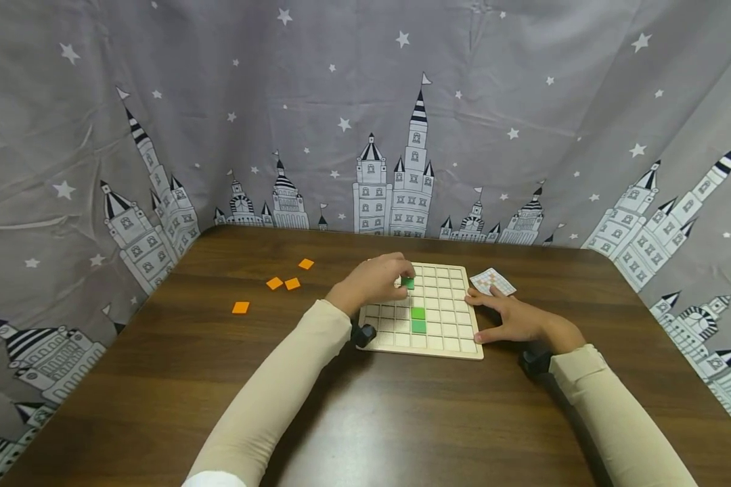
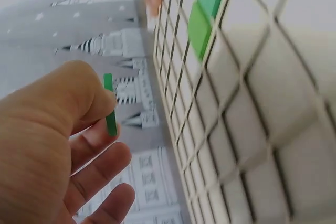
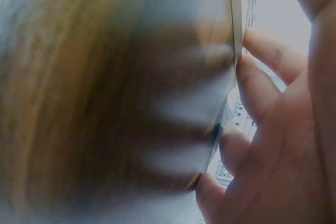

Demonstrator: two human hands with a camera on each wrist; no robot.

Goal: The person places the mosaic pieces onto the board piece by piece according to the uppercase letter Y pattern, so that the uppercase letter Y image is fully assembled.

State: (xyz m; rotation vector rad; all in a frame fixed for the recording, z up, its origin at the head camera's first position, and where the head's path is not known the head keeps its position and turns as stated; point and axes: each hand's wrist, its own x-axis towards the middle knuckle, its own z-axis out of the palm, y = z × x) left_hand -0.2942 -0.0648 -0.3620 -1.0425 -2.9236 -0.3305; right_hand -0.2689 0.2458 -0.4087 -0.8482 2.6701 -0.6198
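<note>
My left hand [image 1: 374, 279] pinches a thin green square tile [image 2: 109, 104] between thumb and fingers, held above the board's surface. Beneath it lies a pale wooden grid board [image 1: 451, 314], its left part covered by that hand. Two green tiles, a lighter one [image 1: 417, 313] and a darker one [image 1: 418, 327], sit in adjoining cells of one column. At the board's right edge my right hand [image 1: 518, 318] rests with fingers spread, its thumb and fingertips touching the edge. The right wrist view shows those fingers [image 3: 260, 87] against the board's side.
Several orange square tiles [image 1: 240, 308] lie scattered on the brown table [image 1: 158, 379] to the left. A small card [image 1: 493, 281] with an orange pattern lies just beyond my right hand. A grey curtain [image 1: 317, 101] with printed castles stands behind the table.
</note>
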